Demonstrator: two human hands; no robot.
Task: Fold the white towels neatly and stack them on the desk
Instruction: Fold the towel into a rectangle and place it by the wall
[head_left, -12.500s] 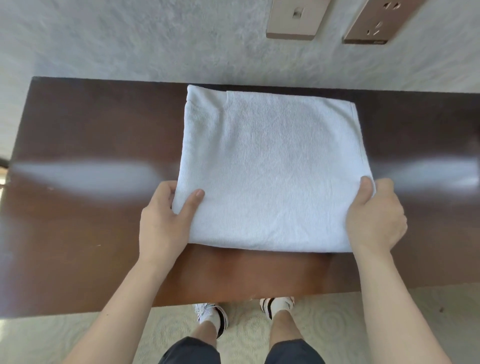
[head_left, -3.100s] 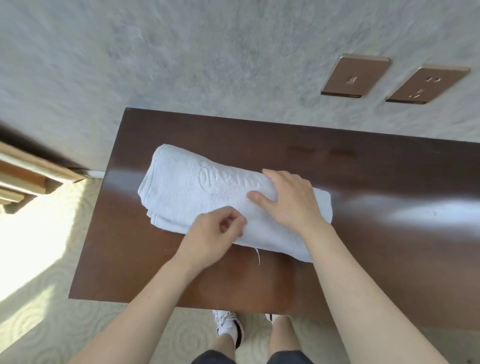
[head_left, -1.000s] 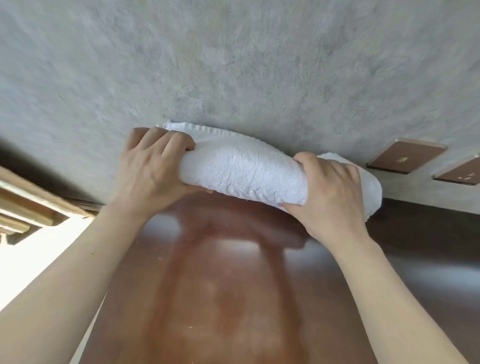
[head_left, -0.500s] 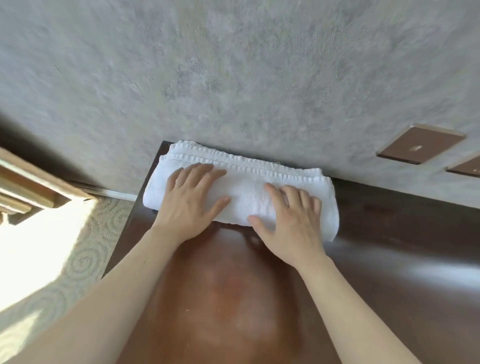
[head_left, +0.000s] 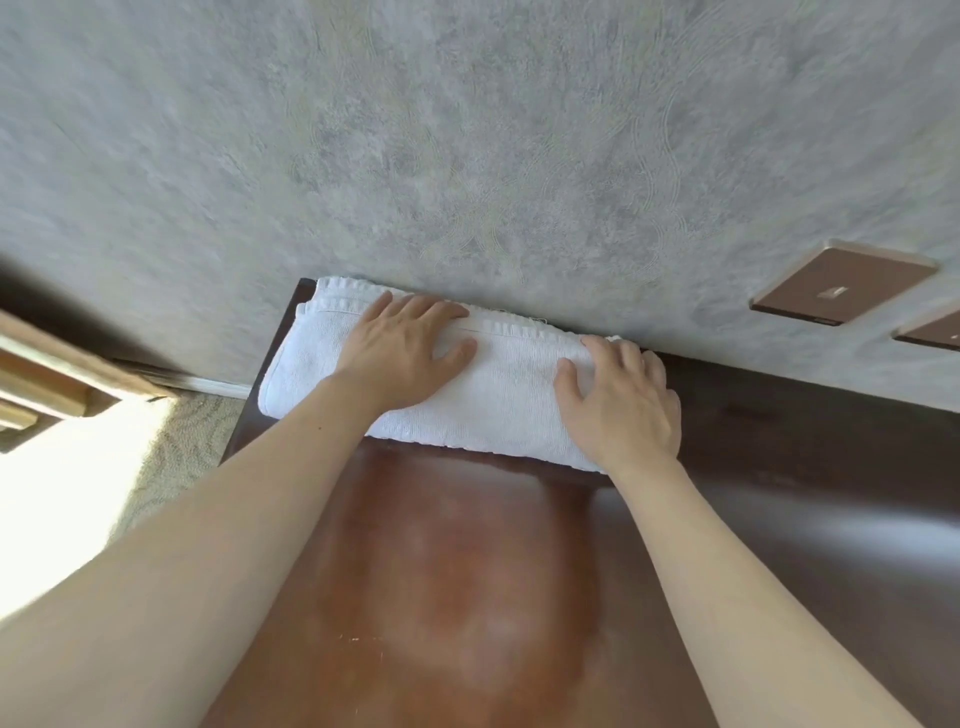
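A folded white towel (head_left: 498, 400) lies at the far left corner of the dark wooden desk (head_left: 467, 597), its long side against the wall. My left hand (head_left: 405, 358) rests flat on the towel's left half with fingers spread. My right hand (head_left: 621, 402) lies flat on the towel's right end, also with fingers apart. Neither hand grips the cloth; both press on top. The towel's right end is partly hidden under my right hand.
A grey textured wall (head_left: 467, 156) rises right behind the desk. Two brown wall plates (head_left: 841, 283) sit on the wall at the right. The desk's left edge drops to patterned carpet (head_left: 176, 452), with wooden trim (head_left: 47, 374) at the far left.
A second ago both hands held the folded towel in the air; it now lies on the desk against the wall. Since half a second ago, my hands slid further onto it, flat.
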